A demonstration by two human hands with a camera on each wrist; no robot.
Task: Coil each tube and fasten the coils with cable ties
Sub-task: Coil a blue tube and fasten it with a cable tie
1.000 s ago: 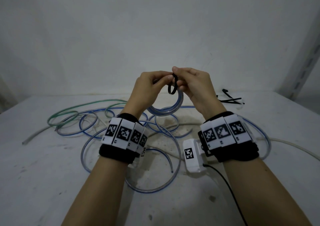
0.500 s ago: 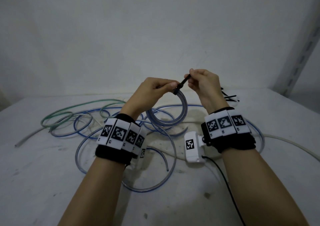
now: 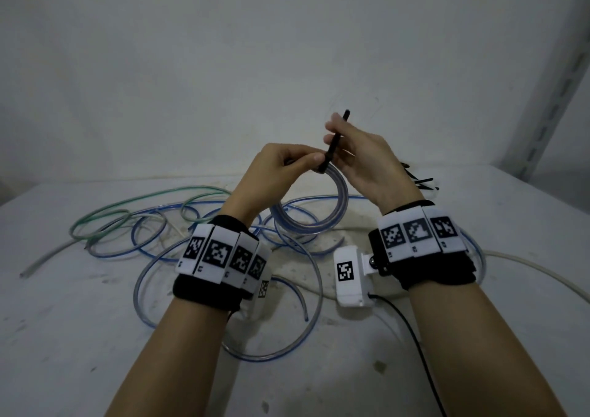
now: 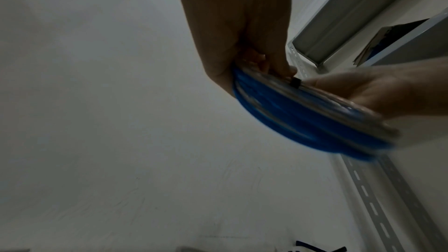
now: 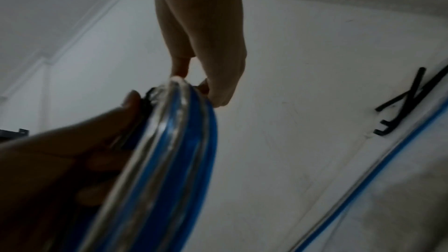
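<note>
A small coil of clear, blue-striped tube (image 3: 308, 225) hangs above the table between both hands. My left hand (image 3: 311, 161) grips the top of the coil (image 4: 303, 118), thumb beside the tie's head (image 4: 295, 83). A black cable tie (image 3: 335, 140) is looped round the coil at that spot, its tail sticking up and to the right. My right hand (image 3: 333, 133) pinches that tail just above the coil. In the right wrist view the coil (image 5: 169, 160) fills the lower left, with my left thumb against the tie (image 5: 146, 96).
Loose blue-striped tubes (image 3: 319, 289) and a green-striped one (image 3: 127, 205) sprawl over the white table (image 3: 64, 336) under my wrists. A whitish tube (image 3: 526, 266) runs off to the right. Spare black cable ties (image 3: 421, 181) lie at the back right, near a metal shelf post (image 3: 555, 71).
The tie's open loop has been drawn tight round the coil. My right hand has moved up and right, pulling the tail, which now stands longer above the coil.
</note>
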